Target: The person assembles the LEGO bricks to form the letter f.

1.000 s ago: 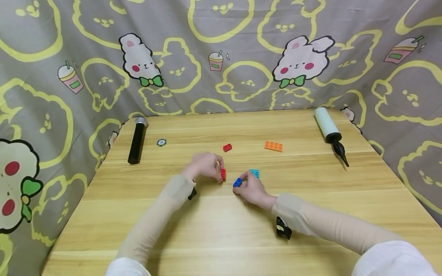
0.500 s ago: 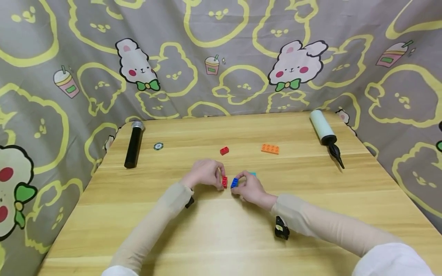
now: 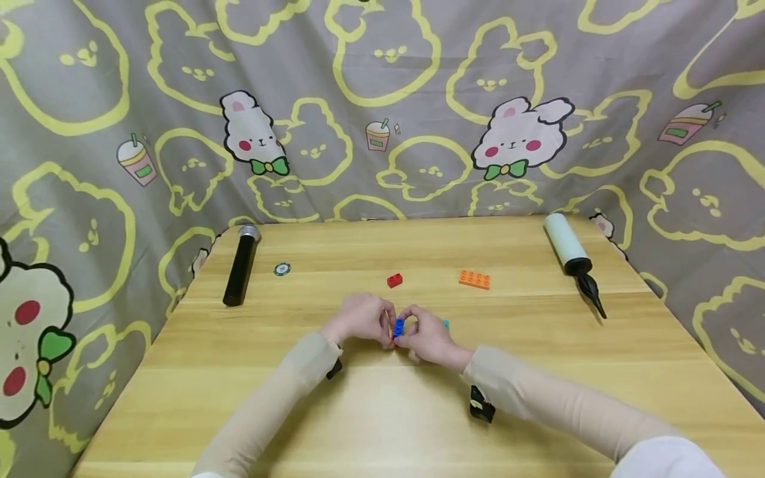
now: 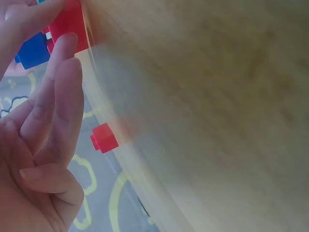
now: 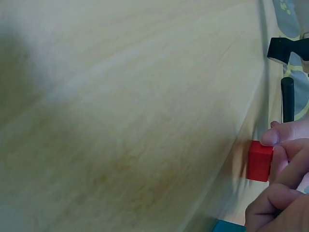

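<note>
My left hand (image 3: pixel 361 320) pinches a red toy building brick (image 4: pixel 70 24) low over or on the wooden table; which, I cannot tell. From the right, my right hand (image 3: pixel 427 336) holds a small blue building brick (image 3: pixel 398 327) between thumb and fingers. In the left wrist view the blue brick (image 4: pixel 34 50) sits against the studded side of the red one; whether they are pressed fully together is unclear. The right wrist view shows the red brick (image 5: pixel 259 162) at the fingertips. Both hands nearly touch. A teal brick (image 3: pixel 445 323) lies mostly hidden behind my right hand.
Another red brick (image 3: pixel 394 280) lies beyond the hands, with an orange brick plate (image 3: pixel 475 279) to its right. A black microphone (image 3: pixel 242 265) and a round chip (image 3: pixel 282 269) lie at the left. A hand pump (image 3: pixel 568 249) lies far right, before a patterned curtain (image 3: pixel 418 86).
The hands have come together. The blue brick has moved left to the red brick, which is now mostly hidden in the head view. The head view has also shifted slightly.
</note>
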Demonstrator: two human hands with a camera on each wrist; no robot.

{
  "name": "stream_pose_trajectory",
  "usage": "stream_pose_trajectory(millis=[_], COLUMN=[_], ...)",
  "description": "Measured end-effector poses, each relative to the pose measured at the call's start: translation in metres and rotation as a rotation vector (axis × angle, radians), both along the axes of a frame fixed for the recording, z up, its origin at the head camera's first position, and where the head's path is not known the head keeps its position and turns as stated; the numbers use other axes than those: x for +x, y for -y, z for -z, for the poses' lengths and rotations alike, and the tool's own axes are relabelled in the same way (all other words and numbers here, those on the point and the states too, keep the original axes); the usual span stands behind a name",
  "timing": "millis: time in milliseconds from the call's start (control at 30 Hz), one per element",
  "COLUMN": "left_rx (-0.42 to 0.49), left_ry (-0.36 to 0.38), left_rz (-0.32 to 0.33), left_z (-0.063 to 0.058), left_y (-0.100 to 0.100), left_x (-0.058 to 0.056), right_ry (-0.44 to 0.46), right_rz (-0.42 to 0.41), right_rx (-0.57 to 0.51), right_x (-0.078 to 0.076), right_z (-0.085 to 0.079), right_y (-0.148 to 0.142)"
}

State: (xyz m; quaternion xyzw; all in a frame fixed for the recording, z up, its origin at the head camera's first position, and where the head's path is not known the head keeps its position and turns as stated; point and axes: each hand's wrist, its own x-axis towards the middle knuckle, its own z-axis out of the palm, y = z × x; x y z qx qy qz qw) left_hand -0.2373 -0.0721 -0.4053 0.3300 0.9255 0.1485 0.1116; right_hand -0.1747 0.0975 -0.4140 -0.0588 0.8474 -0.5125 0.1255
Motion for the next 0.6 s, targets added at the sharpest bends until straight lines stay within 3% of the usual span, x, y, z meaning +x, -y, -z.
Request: stream_pose_trajectory(millis=[267, 600], left_rx=[0.01, 0.016], left_ry=[0.011, 0.034], left_rz=[-0.002, 0.028], left_z=[0.0057, 0.0018], left_y=[0.0001, 0.0008], left_x=[0.0024, -0.0003], right_ry=[-0.069, -0.128], right_rz=[-0.039, -0.076], right_rx=[0.025, 0.066], right_x=[0.0027, -0.0063], right_z=[0.0073, 0.0055], right_y=[0.0002, -0.0003])
